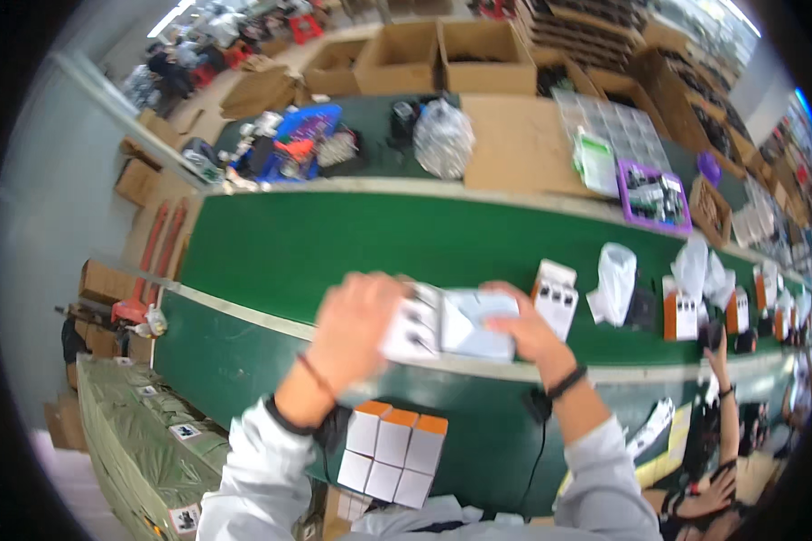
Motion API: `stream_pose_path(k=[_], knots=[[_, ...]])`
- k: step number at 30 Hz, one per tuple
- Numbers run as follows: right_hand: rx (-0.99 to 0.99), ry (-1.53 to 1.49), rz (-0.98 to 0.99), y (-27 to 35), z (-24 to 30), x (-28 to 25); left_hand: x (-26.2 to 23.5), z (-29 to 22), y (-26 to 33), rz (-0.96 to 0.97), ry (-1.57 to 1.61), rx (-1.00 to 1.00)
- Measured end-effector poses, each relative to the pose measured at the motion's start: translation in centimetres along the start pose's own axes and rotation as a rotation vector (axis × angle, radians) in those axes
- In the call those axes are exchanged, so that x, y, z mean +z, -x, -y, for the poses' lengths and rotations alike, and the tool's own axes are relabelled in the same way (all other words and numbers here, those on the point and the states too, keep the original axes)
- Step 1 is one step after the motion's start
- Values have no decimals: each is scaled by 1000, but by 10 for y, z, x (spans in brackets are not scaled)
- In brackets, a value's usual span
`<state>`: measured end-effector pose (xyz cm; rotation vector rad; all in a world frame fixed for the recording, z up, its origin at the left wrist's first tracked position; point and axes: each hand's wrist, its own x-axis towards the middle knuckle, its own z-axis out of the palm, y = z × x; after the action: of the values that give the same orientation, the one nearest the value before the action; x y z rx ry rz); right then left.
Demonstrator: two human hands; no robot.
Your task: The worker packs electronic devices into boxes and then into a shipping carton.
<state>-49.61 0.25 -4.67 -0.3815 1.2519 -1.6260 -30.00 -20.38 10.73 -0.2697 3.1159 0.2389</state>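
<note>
**Fingers holding a white printed carton (pixel 408 330) and a pale blue-grey piece (pixel 480 339) together**

Taking the held pair as the clock's centre, the left hand (pixel 356 320) is curling around the carton at nine o'clock, fingers closed on it though blurred. At three o'clock the right hand (pixel 534 338) is pinching the blue-grey piece, thumb on top. Both things are lying over the green worktop (pixel 316 234), along its pale rail (pixel 253 315).

This carton is looking only partway done: a white triangular flap is showing between the two parts, so closing up is probably remaining. Whether the piece is going in or coming out, I cannot tell.

At seven o'clock a block of white-and-orange boxes (pixel 392 451) is standing shut, seemingly finished. Near three o'clock an open carton (pixel 555 302) is standing flap up; beyond it, plastic bags (pixel 615 284) and more cartons (pixel 683 316) are apparently waiting.
</note>
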Motion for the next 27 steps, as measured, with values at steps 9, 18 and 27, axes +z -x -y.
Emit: stream_pose_path(k=[9,18,27], knots=[[137,1136,234,-120,-21,-77,102,71,-41,42,-165,-24],[-489,1492,-281,-48,-58,-25,168,89,-10,-228,412,-187],[-933,1437,-630,-5,-69,-34,120,47,-6,24,-110,-351]])
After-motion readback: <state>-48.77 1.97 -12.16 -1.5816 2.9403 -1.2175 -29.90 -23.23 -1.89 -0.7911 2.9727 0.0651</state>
